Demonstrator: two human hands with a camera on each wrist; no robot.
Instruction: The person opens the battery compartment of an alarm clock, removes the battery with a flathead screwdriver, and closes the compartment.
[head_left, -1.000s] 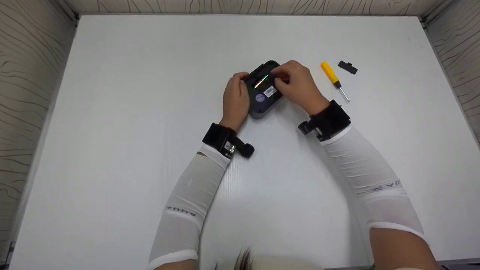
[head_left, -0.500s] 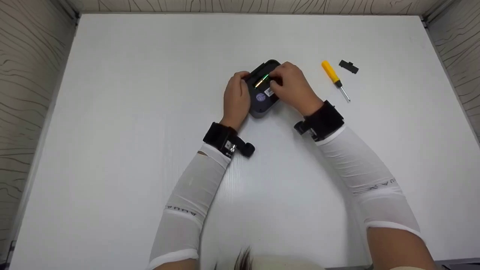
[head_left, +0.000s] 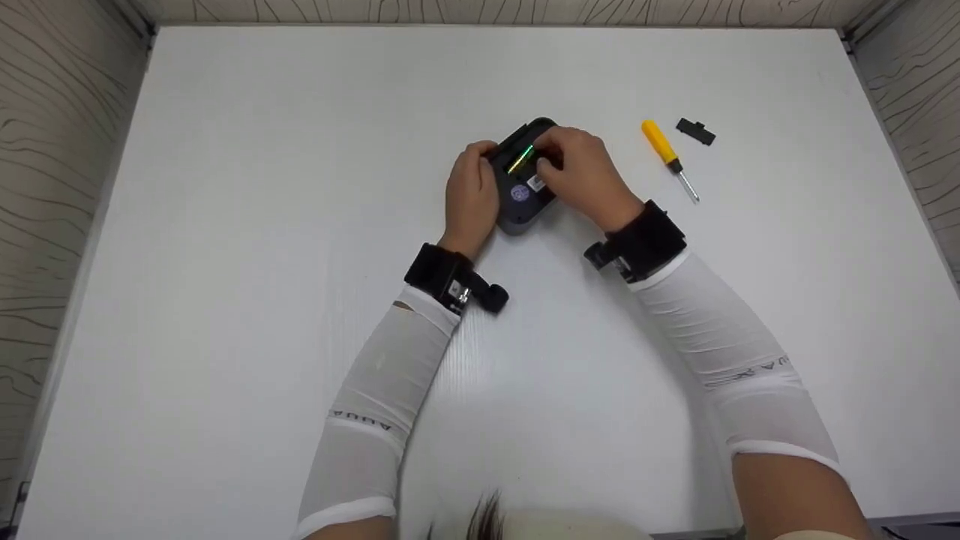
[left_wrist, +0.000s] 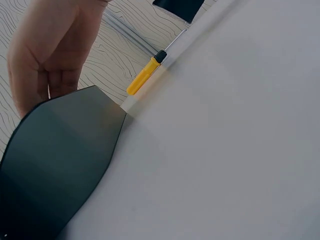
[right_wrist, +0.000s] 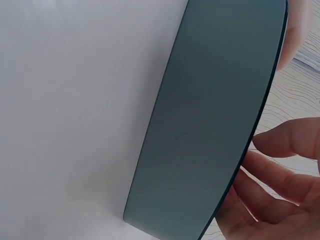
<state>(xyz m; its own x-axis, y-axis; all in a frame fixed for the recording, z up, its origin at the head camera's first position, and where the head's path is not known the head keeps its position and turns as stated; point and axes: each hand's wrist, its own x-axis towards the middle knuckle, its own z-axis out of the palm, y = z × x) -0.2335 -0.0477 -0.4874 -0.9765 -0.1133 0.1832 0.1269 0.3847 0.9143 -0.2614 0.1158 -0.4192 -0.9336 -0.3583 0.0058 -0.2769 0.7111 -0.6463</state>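
Observation:
A dark grey electronic device [head_left: 523,214] with rounded ends lies label side up, turned askew on the table. Its top bears a white barcode label, partly covered, and a round purple sticker [head_left: 520,193]. In an open compartment shows a shiny green-yellow strip [head_left: 519,160]. My left hand [head_left: 472,199] grips the device along its left side. My right hand [head_left: 585,176] is over its right part, thumb and bent forefinger close to the strip; whether they pinch anything is hidden. In the right wrist view, the device's smooth side wall [right_wrist: 205,115] stands before the right-hand fingers [right_wrist: 280,142].
Right of the device lie a yellow-handled screwdriver [head_left: 660,144], its tip toward me, and a small black cover [head_left: 696,131] with tabs. All rest on a white table [head_left: 300,150] with wood-patterned panels [head_left: 480,11] around it.
My right hand has moved left from the device's right edge over the barcode label, nearer the strip. My left hand and the device have stayed in place.

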